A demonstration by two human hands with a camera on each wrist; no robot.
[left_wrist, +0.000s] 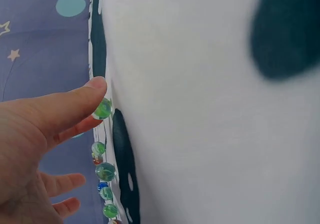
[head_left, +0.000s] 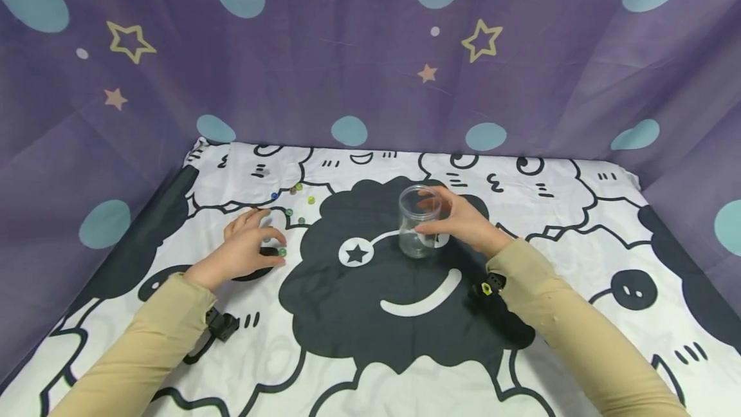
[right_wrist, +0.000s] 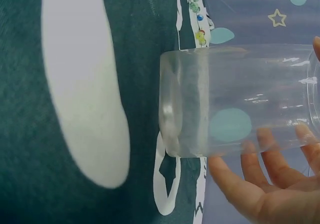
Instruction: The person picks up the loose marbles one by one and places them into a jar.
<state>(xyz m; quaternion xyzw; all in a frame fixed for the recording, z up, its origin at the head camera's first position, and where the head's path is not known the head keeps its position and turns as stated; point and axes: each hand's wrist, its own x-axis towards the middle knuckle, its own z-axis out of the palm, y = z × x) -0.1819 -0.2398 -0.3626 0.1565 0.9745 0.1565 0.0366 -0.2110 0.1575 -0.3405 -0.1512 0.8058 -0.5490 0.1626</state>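
Observation:
My left hand (head_left: 246, 246) is low over the left part of the cloth. Its thumb and index finger pinch a green glass marble (left_wrist: 102, 108) between their tips, while the other fingers spread loosely. Another greenish marble (left_wrist: 105, 172) lies close by, with a short row of smaller-looking ones behind it. On the right, my right hand (head_left: 460, 221) grips a clear plastic jar (head_left: 418, 230) from its right side, near the rim. The jar stands upright over the dark sheep face, and nothing shows inside its clear wall (right_wrist: 240, 93).
Several loose marbles, among them a blue marble (head_left: 274, 196) and a yellow marble (head_left: 311, 200), lie beyond my left hand. A cartoon sheep cloth (head_left: 341, 385) covers the table. Purple curtains (head_left: 347, 69) with stars hang behind and at both sides.

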